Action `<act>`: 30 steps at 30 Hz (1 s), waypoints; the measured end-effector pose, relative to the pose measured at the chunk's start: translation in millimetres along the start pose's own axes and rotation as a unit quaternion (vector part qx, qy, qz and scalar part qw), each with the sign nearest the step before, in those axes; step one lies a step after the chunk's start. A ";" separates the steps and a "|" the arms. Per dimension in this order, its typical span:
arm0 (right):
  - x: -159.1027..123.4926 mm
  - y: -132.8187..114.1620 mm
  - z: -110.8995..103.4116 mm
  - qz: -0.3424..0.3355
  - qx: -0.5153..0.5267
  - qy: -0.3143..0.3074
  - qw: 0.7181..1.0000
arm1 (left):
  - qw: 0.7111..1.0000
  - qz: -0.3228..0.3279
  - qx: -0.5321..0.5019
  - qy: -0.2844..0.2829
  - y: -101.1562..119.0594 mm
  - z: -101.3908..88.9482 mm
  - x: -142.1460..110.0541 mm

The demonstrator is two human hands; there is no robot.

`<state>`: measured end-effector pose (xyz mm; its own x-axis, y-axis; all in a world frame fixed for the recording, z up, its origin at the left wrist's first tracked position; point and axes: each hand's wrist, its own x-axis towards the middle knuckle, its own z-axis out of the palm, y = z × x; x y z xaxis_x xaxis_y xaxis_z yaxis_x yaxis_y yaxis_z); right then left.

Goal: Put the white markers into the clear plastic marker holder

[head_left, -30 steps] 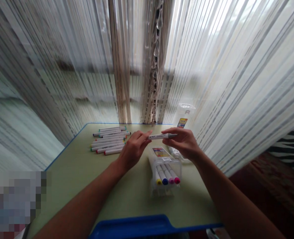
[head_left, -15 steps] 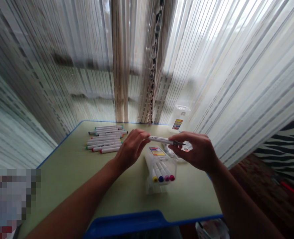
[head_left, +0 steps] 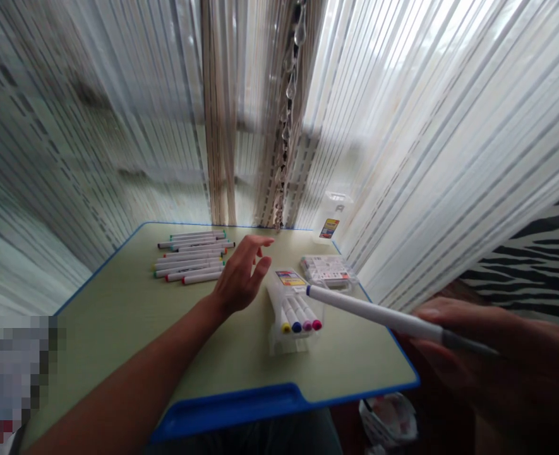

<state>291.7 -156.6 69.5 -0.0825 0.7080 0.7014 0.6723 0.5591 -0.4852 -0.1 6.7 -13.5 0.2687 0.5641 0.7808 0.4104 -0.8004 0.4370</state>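
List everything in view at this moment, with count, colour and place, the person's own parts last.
Held marker: one, white with blue and grey ends, in the right hand
Loose markers: about ten, white with coloured ends, table's left
Cased markers: four, yellow, blue, purplish and pink ends
Labelled case: one, clear, mid-table
Flat case: one, clear, right rear
Upright clear piece: one, labelled, rear
Table: one, pale green, blue-edged, centre
String curtain: white, grey and brown, behind
Bead strand: one, clear and dark, centre
Zebra-striped surface: one, black-and-white, far right
Basket: one, white, below right
Pixelated patch: one, greyish, lower left
Hands: two; left hand open over table, right at lower right
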 end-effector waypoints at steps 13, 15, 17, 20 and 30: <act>1.8 -35.2 66.0 -0.143 -0.029 -0.033 0.989 | 0.997 -0.052 -0.002 -0.058 -2.7 5.1 -1.5; 2.0 -32.7 76.3 -0.152 -0.023 -0.041 0.987 | 0.997 -0.054 0.003 -0.060 -2.8 4.8 -1.5; 0.8 -30.2 83.8 -0.159 -0.025 -0.044 0.986 | 0.997 -0.054 0.007 -0.061 -3.1 4.8 -1.4; -0.6 -28.2 90.7 -0.164 -0.038 -0.046 0.985 | 0.996 -0.056 0.012 -0.061 -3.8 5.4 -1.6; 0.4 -24.5 103.2 -0.176 -0.092 -0.093 0.976 | 0.996 -0.056 0.011 -0.063 -4.3 5.9 -2.4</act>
<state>199.3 -125.5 27.8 -0.4534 0.5619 0.6919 0.6977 0.7068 -0.1169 2.6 10.0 -19.9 0.3266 0.6714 0.6652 0.4633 -0.7272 0.5065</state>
